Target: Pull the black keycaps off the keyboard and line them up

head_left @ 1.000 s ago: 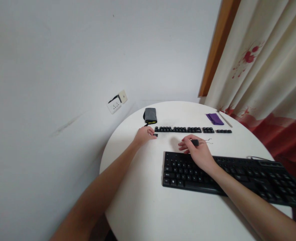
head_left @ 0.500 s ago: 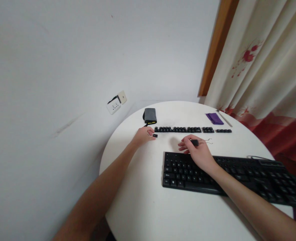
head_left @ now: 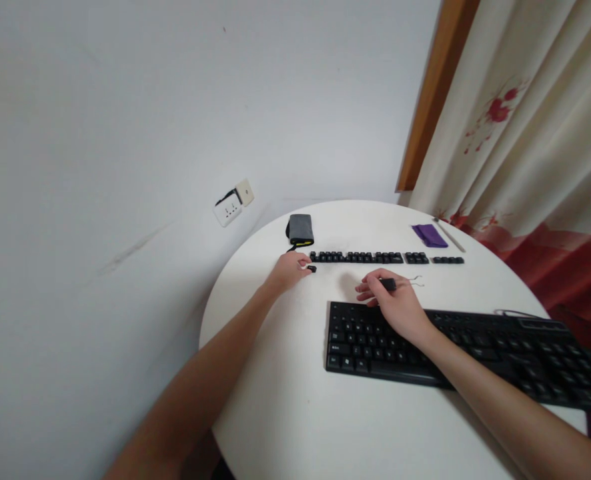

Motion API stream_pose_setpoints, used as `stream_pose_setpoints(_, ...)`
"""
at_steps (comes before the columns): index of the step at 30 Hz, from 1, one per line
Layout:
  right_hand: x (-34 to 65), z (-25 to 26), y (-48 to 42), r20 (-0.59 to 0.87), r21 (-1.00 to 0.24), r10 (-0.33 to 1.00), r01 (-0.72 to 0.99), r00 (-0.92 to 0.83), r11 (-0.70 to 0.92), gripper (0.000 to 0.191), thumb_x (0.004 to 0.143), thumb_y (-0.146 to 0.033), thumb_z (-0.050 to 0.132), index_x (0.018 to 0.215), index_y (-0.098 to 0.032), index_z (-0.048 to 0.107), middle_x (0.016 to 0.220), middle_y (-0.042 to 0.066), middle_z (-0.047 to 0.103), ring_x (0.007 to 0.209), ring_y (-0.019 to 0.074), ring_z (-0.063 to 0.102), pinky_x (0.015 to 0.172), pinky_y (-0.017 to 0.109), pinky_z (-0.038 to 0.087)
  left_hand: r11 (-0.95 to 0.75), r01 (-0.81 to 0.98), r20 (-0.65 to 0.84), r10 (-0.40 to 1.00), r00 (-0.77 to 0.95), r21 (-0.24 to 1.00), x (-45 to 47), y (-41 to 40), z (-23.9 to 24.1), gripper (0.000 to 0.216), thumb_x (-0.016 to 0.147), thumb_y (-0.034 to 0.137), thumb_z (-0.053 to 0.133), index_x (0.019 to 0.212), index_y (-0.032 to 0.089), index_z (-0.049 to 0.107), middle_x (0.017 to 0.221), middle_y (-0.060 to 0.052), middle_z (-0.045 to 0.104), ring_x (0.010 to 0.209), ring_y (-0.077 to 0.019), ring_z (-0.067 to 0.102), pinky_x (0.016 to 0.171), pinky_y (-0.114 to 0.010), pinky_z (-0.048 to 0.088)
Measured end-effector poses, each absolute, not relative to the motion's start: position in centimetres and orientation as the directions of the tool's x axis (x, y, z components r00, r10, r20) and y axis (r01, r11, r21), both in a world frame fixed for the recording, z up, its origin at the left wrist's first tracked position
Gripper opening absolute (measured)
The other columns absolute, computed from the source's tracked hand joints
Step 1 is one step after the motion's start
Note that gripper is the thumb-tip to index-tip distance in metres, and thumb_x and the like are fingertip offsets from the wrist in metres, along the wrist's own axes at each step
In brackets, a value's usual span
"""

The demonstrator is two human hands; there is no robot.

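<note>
Left hand [head_left: 289, 269]: thumb and forefinger are closed on a small loose piece; much the same place is kept as half a second ago.
Loose keycap [head_left: 312, 269]: pinched at the left fingertips, just on the near side of the row; its lettered top was shown half a second ago, whereas now it is seen tipped, with the lettering hardly made out. Whether the bench is touched by it cannot be told.
Right hand [head_left: 397, 301]: fingers are curled around a tool, over the far edge of the keyboard; no clear change is seen. The two hands are kept apart.
Keycap puller [head_left: 388, 285]: gripped by its black handle in the right hand, its wire prongs pointed rightward, away from the left hand.
Keycap row [head_left: 389, 257]: laid out in groups beyond both hands, begun just past the left fingertips and carried on past the right hand; left unchanged.
Keyboard [head_left: 358, 350]: set under the right hand and forearm, partly covered by them.
Grey pouch [head_left: 301, 228]: placed just beyond the left hand.
Purple cloth [head_left: 429, 235]: laid beyond the right hand, to its right, with a slim stick [head_left: 450, 237] beside it.
Bench [head_left: 265, 360]: everything above is carried on its white top.
</note>
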State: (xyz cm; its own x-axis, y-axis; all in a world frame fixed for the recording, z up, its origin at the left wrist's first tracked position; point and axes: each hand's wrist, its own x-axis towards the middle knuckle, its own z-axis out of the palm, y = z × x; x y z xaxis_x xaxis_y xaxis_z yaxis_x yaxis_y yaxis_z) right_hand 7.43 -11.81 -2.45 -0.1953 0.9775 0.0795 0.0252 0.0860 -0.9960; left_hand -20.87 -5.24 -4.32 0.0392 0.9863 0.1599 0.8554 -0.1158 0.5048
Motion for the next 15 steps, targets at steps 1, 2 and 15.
stream_pose_setpoints(1,7.5,-2.5,-11.8,0.081,-0.996,0.977,0.023,-0.196,0.087,0.039,0.086,-0.059,0.064,0.083,-0.02,0.065,0.086,0.009,0.076,0.071,0.0209,0.073,0.057,0.029,0.055,-0.099,0.852,0.165,0.986,0.015,0.514,-20.8,-5.3,-4.4,0.026,0.072,0.022,0.074,0.097,0.018,0.07,0.091,-0.003,0.07,0.072,-0.0143,0.064,0.074,-0.026,0.051)
stream_pose_setpoints(2,7.5,-2.5,-11.7,0.082,-0.996,0.977,0.022,-0.199,0.088,0.04,0.086,-0.059,0.064,0.083,-0.02,0.065,0.086,0.009,0.076,0.071,0.0208,0.073,0.057,0.029,0.055,-0.078,0.85,0.166,0.986,-0.012,0.522,-20.8,-5.4,-4.4,0.029,0.071,0.022,0.076,0.098,0.018,0.069,0.09,-0.002,0.069,0.071,-0.0139,0.063,0.071,-0.025,0.05)
stream_pose_setpoints(15,7.4,-2.5,-11.8,0.084,-0.996,0.975,0.024,-0.205,0.091,0.038,0.087,-0.058,0.063,0.083,-0.02,0.065,0.085,0.008,0.076,0.07,0.0202,0.073,0.058,0.029,0.055,0.088,0.899,0.1,0.984,-0.144,0.429,-19.6,-5.9,-4.3,0.012,0.074,0.027,0.074,0.081,0.018,0.07,0.08,-0.003,0.072,0.076,-0.0176,0.068,0.072,-0.025,0.05)
